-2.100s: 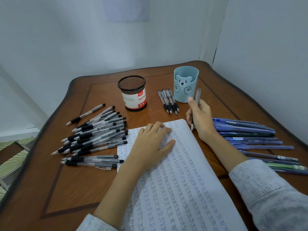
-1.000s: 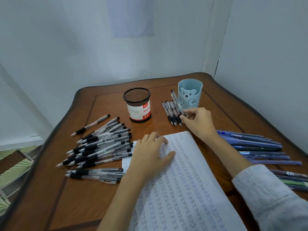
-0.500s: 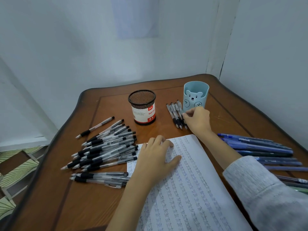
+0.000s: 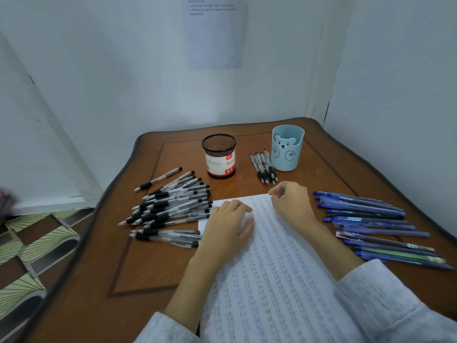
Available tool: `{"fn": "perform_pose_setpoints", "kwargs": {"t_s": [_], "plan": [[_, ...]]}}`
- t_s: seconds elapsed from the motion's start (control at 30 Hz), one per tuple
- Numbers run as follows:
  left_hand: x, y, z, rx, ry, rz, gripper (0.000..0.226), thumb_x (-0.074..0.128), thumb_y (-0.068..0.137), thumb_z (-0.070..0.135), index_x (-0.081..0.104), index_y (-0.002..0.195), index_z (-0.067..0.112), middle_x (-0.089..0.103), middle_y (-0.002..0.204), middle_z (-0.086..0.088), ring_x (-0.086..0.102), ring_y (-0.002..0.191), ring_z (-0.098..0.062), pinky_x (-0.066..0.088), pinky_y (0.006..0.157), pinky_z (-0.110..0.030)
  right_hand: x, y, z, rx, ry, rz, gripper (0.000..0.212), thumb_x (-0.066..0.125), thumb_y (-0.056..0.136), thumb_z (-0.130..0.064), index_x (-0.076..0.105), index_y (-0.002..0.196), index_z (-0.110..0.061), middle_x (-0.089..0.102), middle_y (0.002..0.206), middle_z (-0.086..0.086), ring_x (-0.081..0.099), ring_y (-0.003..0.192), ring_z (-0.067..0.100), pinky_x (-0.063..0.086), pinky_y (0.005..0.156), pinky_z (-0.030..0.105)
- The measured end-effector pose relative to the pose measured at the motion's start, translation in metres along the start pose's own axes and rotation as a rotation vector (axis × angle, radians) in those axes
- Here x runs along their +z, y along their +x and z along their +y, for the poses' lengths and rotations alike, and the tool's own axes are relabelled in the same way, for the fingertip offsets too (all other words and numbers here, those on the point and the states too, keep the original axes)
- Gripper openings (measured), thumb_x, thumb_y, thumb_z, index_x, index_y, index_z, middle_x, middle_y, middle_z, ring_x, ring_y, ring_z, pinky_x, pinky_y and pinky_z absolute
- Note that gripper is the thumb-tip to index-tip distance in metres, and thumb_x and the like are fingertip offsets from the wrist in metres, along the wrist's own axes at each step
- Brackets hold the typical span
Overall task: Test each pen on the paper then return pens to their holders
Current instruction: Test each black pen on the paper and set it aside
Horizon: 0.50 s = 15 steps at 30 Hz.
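A lined sheet of paper (image 4: 272, 276) covered in rows of small pen marks lies in front of me. My left hand (image 4: 228, 226) rests flat on its upper left part. My right hand (image 4: 293, 204) hovers at the sheet's top right corner, fingers loosely curled, holding nothing. Just beyond it a small row of black-grip pens (image 4: 264, 167) lies beside the blue bear holder (image 4: 286, 148). A black mesh holder (image 4: 219, 157) with a red and white label stands to the left. A heap of black-grip pens (image 4: 170, 206) lies left of the paper, and several blue pens (image 4: 371, 221) lie to its right.
The brown wooden table (image 4: 138, 273) has a raised dark rim and stands in a corner between white walls. A printed sheet (image 4: 214, 33) hangs on the back wall. Patterned floor tiles (image 4: 32, 251) show past the left edge.
My right hand carried a pen from the paper to the row beside the bear holder, laid it there, and drew back empty. The camera tilted up. My left hand stayed on the paper.
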<state>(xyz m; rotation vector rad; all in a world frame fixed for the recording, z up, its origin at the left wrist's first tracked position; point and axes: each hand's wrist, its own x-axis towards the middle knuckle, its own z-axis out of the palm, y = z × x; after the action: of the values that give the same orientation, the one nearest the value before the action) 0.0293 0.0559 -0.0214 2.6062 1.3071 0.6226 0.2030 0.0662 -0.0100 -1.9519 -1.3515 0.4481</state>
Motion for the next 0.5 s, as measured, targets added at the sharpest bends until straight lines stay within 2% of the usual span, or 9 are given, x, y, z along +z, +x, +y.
{"fn": "perform_pose_setpoints", "kwargs": {"t_s": [0.07,0.2,0.33,0.4,0.5], "plan": [[-0.009,-0.016,-0.002,0.003,0.0,0.067,0.026,0.046,0.099,0.03,0.059,0.12,0.022,0.056,0.122,0.01,0.047,0.113,-0.007,0.025,0.087,-0.016,0.003,-0.011,-0.011,-0.058,0.007,-0.056,0.022,0.054,0.088,-0.002,0.067,0.091,-0.018,0.066,0.096,0.001,0.061,0.081,0.011,0.055,0.072,0.029],[-0.027,-0.047,-0.015,-0.084,0.003,0.18,0.024,0.051,0.096,0.025,0.061,0.118,0.021,0.058,0.119,0.008,0.049,0.113,-0.007,0.026,0.091,-0.016,0.019,-0.033,-0.033,-0.148,0.05,-0.24,0.022,0.058,0.085,-0.002,0.069,0.087,-0.022,0.067,0.092,-0.002,0.057,0.076,0.005,0.046,0.064,0.016],[-0.042,-0.076,-0.044,-0.191,0.064,0.216,0.02,0.057,0.093,0.022,0.064,0.112,0.022,0.061,0.112,0.01,0.054,0.106,-0.009,0.04,0.089,-0.026,0.035,-0.058,-0.051,-0.259,0.031,-0.425,0.016,0.066,0.086,-0.013,0.072,0.099,-0.018,0.067,0.096,-0.002,0.056,0.078,0.003,0.042,0.065,0.014],[-0.048,-0.087,-0.055,-0.222,0.07,0.255,0.018,0.058,0.092,0.02,0.065,0.109,0.02,0.063,0.106,0.008,0.055,0.1,-0.011,0.044,0.086,-0.03,0.042,-0.068,-0.057,-0.296,0.016,-0.452,0.019,0.071,0.085,-0.026,0.072,0.102,-0.019,0.066,0.09,-0.004,0.055,0.076,0.003,0.04,0.065,0.016],[-0.052,-0.099,-0.063,-0.24,0.066,0.279,0.018,0.058,0.092,0.017,0.065,0.109,0.018,0.063,0.104,0.006,0.056,0.099,-0.013,0.04,0.083,-0.028,0.051,-0.079,-0.062,-0.322,-0.001,-0.419,0.023,0.073,0.082,-0.035,0.074,0.101,-0.022,0.066,0.086,-0.005,0.056,0.076,0.005,0.041,0.066,0.018]]}}
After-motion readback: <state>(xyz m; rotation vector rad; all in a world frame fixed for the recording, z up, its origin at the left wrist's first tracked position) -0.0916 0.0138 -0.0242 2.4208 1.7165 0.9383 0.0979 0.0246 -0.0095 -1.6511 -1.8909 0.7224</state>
